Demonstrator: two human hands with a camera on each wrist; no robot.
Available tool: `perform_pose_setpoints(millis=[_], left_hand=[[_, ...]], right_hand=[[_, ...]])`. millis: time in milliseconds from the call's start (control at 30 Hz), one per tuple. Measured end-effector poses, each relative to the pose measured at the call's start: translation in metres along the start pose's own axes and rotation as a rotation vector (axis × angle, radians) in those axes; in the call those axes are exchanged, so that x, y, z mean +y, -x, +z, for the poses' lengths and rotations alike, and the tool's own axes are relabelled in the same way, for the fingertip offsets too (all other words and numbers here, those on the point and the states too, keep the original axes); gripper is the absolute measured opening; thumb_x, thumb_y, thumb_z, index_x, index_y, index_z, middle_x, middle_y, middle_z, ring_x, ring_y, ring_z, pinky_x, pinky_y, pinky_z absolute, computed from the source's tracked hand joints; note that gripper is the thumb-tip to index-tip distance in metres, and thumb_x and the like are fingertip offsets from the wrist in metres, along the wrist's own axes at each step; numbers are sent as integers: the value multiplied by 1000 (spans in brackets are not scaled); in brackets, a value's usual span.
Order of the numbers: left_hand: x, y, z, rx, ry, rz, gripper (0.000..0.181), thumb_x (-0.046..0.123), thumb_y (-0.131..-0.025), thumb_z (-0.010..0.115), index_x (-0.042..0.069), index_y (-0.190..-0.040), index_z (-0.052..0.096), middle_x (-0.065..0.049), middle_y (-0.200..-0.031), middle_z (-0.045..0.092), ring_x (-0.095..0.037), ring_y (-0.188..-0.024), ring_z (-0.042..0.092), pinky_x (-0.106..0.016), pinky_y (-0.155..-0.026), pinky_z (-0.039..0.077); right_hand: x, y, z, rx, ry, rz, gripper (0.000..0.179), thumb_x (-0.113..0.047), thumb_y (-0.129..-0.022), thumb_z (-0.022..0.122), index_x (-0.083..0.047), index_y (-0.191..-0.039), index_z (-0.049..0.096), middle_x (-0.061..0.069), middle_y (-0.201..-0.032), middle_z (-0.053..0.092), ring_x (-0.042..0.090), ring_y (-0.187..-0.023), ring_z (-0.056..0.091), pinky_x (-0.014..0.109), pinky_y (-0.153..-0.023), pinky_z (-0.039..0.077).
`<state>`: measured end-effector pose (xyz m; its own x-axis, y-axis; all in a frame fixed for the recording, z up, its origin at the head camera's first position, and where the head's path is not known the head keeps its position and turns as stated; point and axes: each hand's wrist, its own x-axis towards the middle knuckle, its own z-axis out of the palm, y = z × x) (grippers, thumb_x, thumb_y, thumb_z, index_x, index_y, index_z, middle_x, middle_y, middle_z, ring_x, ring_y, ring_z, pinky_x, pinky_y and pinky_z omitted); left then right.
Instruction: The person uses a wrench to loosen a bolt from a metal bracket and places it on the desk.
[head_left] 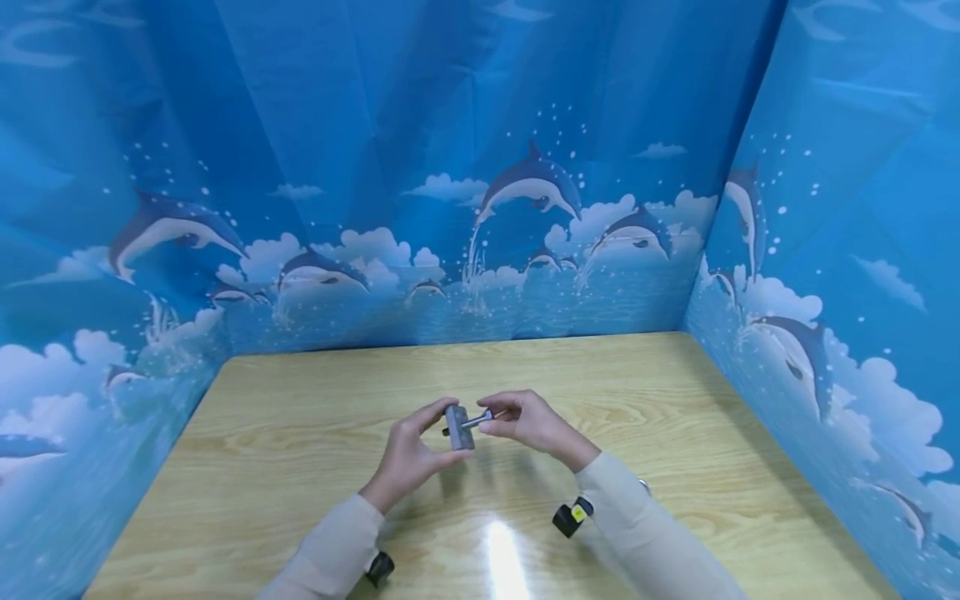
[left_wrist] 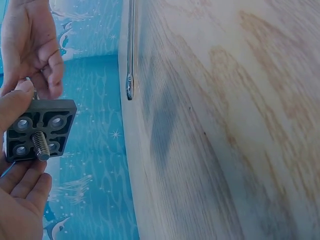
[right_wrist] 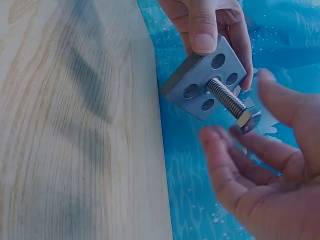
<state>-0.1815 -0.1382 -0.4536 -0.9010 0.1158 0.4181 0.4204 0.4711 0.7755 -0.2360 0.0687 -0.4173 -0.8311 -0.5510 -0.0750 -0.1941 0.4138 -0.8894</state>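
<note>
The head camera looks forward and down across the counter (head_left: 300,492) toward the blue backdrop (head_left: 337,125), farther from the plate (right_wrist: 204,77) than the wrist views. Each wrist view shows it close up, from opposite sides: the left faces the tip of the bolt (left_wrist: 39,143), the right its head. All three views share plate and bolt.

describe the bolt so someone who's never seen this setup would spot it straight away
Over the pale wood-grain table, find the left hand gripping a square grey plate with four corner holes. The bolt runs through its middle, hex head towards the right hand. Visible screw threads set it apart from the long, smooth silver tool on the table.
</note>
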Motion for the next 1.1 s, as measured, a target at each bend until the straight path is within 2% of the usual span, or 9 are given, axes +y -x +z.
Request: perform_pose_setpoints(millis=[100, 167, 233, 367, 600, 700, 800, 933, 1100], left_hand=[[0, 0, 0, -3, -3, 3, 69, 30, -58, 81, 29, -121, 51, 7, -121, 54, -11, -111, 51, -35, -94, 44], [0, 0, 0, -4, -1, 4, 69, 30, -59, 81, 28, -121, 51, 6, -121, 54, -11, -111, 51, -34, -94, 44], [0, 0, 0, -3, -4, 10, 69, 31, -59, 80, 28, -121, 51, 5, -121, 54, -12, -111, 51, -35, -94, 44], [0, 0, 1, -1, -4, 11, 69, 32, -59, 80, 28, -121, 52, 5, -121, 54, -13, -111, 51, -35, -93, 44], [2, -1, 1, -4, -11, 15, 69, 29, -59, 81, 29, -121, 51, 5, -122, 53, -11, -113, 49, -36, -94, 43], [2, -1, 1, -5, -17, 11, 69, 30, -59, 81, 30, -121, 51, 6, -122, 54, -11, -112, 50, -37, -94, 44], [1, 0, 1, -7, -23, 6, 68, 30, -60, 80, 32, -121, 51, 8, -121, 54, -10, -112, 50, -37, -93, 44], [0, 0, 1, -9, -24, 11, 67, 30, -61, 80, 33, -121, 50, 9, -121, 53, -10, -112, 50, -38, -93, 44], [1, -1, 0, -13, -18, 15, 67, 33, -61, 79, 32, -121, 50, 9, -122, 53, -10, -112, 49, -37, -93, 44]], right_hand=[[2, -1, -1, -24, -48, 41, 51, -46, -85, 52, -6, -116, 57, 10, -101, 62, 19, -85, 61, 35, -77, 53], [2, -2, -1, -33, -96, 68, 56, -50, -87, 46, 0, -106, 60, 16, -94, 63, 24, -80, 62, 38, -75, 54], [2, -2, -2, -41, -119, 101, 57, -52, -87, 43, 2, -95, 62, 17, -86, 64, 25, -74, 63, 38, -71, 55], [-2, -1, -2, -63, -111, 148, 58, -55, -86, 43, -1, -82, 65, 15, -75, 64, 24, -65, 62, 42, -66, 55], [-7, -1, -2, -45, -50, 148, 47, -49, -85, 50, -6, -79, 66, 10, -69, 62, 19, -59, 59, 34, -57, 55], [-8, -1, -1, -21, 1, 114, 30, -39, -83, 59, -10, -85, 66, 7, -73, 62, 17, -63, 58, 29, -57, 53], [-8, -1, -1, 9, 67, 32, 18, -26, -80, 66, -13, -91, 65, 3, -78, 61, 17, -68, 56, 28, -57, 51], [-8, 0, -1, 48, 98, -67, 19, -14, -74, 71, -12, -92, 66, 2, -77, 60, 16, -67, 55, 28, -56, 51], [-7, -1, -2, 71, 101, -97, 18, -11, -71, 74, -15, -87, 67, -1, -75, 61, 15, -65, 56, 28, -55, 51]])
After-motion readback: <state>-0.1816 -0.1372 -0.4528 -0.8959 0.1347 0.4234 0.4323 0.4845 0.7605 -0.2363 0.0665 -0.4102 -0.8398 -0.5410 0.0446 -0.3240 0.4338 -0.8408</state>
